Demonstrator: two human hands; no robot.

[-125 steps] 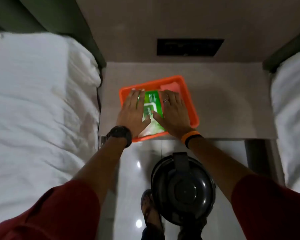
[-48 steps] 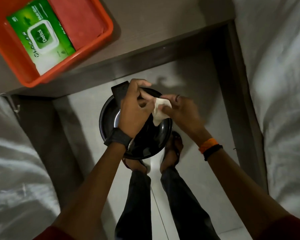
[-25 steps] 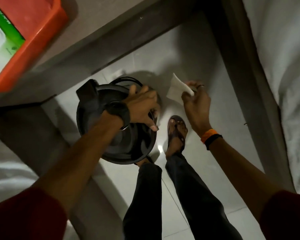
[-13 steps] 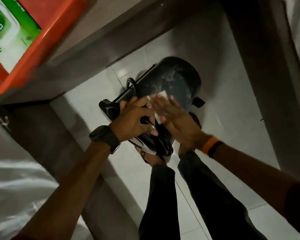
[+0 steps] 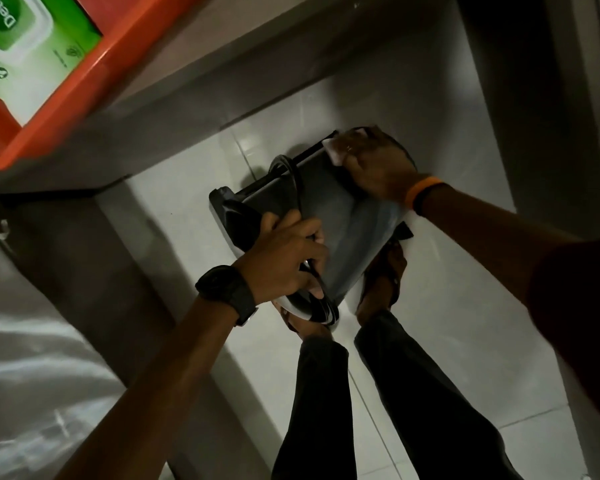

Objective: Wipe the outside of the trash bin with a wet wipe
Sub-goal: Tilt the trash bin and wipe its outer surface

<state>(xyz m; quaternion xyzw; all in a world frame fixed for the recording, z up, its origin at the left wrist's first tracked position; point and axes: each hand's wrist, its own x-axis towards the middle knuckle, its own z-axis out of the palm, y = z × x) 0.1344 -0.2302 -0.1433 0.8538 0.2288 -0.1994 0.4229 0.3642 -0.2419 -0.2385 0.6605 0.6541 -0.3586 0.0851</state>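
Note:
The black pedal trash bin [image 5: 329,220] is tipped on its side above the white tile floor, its lid end toward me. My left hand [image 5: 284,258] grips the bin's rim and lid at the near end. My right hand [image 5: 374,164] presses a white wet wipe [image 5: 333,150] flat against the bin's outer wall near its base end. Only a corner of the wipe shows past my fingers.
An orange tray [image 5: 94,74] holding a green wet-wipe pack [image 5: 32,46] sits on the grey bedside table at the upper left. White bedding [image 5: 32,375] lies at the lower left. My legs and sandalled feet [image 5: 381,282] stand under the bin. A dark bed frame runs along the right.
My right hand has slid the wipe along the bin's side from near the lid toward the base end. The left hand keeps its hold on the rim.

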